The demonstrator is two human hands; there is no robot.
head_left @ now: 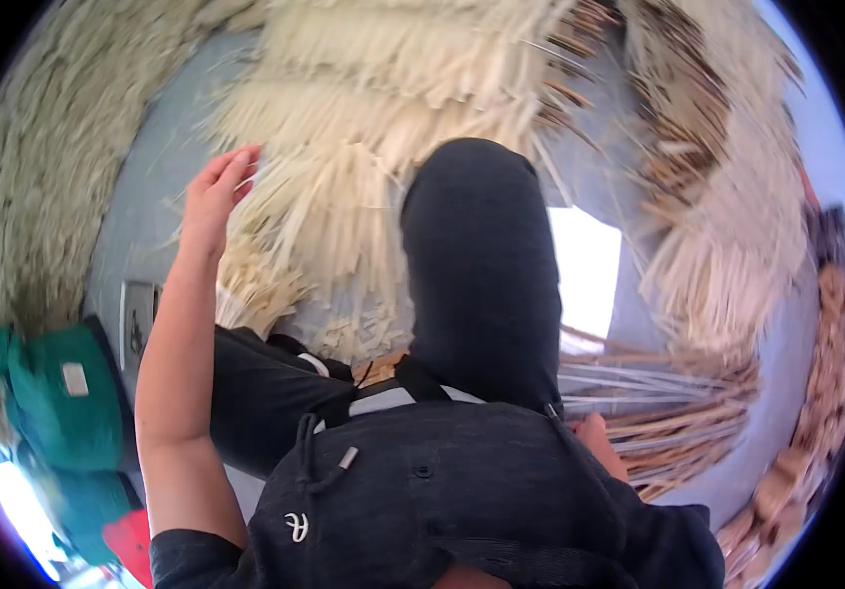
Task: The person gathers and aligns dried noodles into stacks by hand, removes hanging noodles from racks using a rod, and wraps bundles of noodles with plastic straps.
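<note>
My left hand (pixel 212 194) is raised over the floor at the left edge of the pale strips (pixel 334 187). Its fingers are loosely bent with gaps between them, and nothing shows in them. The strips are thin, straw-coloured and laid in overlapping rows. Low on the right, my right hand (pixel 596 438) is beside my hip, at the near ends of a bundle of long thin brown and whitish sticks (pixel 673 412). Its fingers are mostly hidden by my leg and shirt, so whether it grips a stick cannot be made out.
My bent knee (pixel 481 236) rises mid-view above the grey floor (pixel 138 216). More pale strips (pixel 727 226) with brown ends lie on the right, and a wide heap (pixel 40 147) covers the far left. A green bag (pixel 64 393) and a metal-edged box (pixel 136 319) are at left.
</note>
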